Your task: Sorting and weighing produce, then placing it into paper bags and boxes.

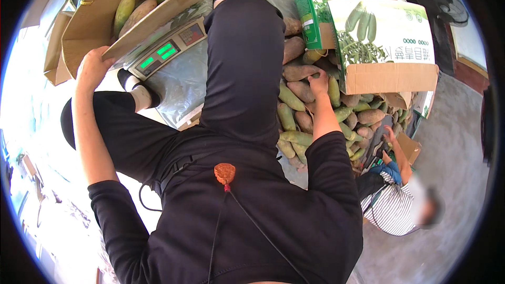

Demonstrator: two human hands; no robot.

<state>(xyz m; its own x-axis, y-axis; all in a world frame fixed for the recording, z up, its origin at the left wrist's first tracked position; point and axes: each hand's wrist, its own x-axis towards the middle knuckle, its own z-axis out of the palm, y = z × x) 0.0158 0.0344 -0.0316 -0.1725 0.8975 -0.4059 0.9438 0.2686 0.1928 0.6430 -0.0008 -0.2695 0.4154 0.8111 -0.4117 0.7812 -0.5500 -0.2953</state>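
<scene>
To the left of the scale [169, 51], the person's left hand [93, 68] was at the near corner of an open cardboard box [152, 20]. Its grip was closed on the cardboard edge, the fingers bent over the rim and the thumb against the outer side. The box stood just beyond the scale, overlapping it in the view; whether it rested on the scale's plate could not be told. Inside lay a few radishes, among them a green one [124, 11] and a browner one [138, 17].

Well to the right of the scale, past the person's raised knee, the right hand [318, 81] reached into a pile of radishes [342, 113]. Its fingers were partly curled, the tips at the end of a long brown radish [299, 72]; whether they had grasped it or only touched it could not be told.

Farther right of the scale, a white and green carton [386, 34] stood above the pile. A co-worker in a striped shirt [392, 208] was to the scale's lower right, with an arm stretched toward the pile. A clear plastic sheet [181, 92] spread beside the scale.
</scene>
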